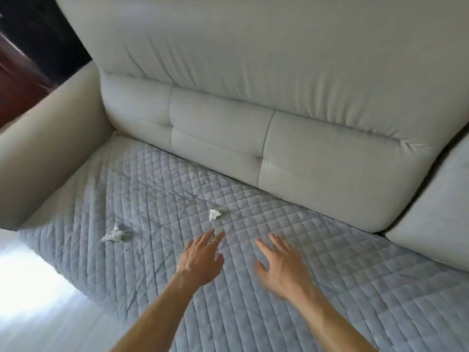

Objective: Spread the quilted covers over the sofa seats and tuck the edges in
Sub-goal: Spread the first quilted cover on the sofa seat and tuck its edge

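A grey-blue quilted cover (157,189) lies spread over the seat of a pale sofa (253,59). Its back edge runs under the backrest cushion (317,158), and its left edge meets the armrest (50,148). My left hand (203,257) hovers flat over the cover's middle, fingers apart, a ring on one finger. Beside it my right hand (281,265) is also open, palm down, just above the quilt. Neither hand holds anything.
Two crumpled white paper scraps lie on the cover: one (214,214) just beyond my left fingertips, another (114,235) further left. A second back cushion (436,219) sits at the right. Bright floor (30,301) shows at lower left, dark wooden furniture (22,72) at upper left.
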